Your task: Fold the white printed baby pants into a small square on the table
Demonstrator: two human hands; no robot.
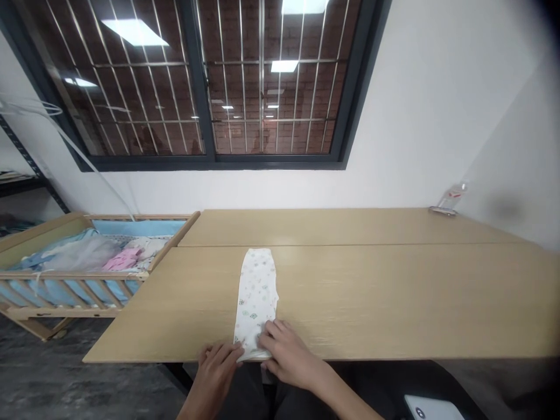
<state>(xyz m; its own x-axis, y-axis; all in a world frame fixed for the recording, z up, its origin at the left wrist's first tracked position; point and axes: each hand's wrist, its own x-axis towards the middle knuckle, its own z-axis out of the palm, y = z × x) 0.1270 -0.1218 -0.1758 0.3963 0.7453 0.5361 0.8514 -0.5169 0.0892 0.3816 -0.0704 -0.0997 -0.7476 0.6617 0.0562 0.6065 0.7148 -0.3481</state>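
A white cloth with a small print, folded long and narrow, lies flat on the wooden table, its near end at the front edge. My left hand is at the cloth's near left corner, fingers closed on it. On the near right part of the cloth, my right hand has its fingers bent and pressed together, gripping the edge, with the thumb below the table edge.
A wooden crib with blue lining and piled cloths stands left of the table. At the back right corner sits a clear plastic item. A phone rests near my lap, and a barred window is ahead.
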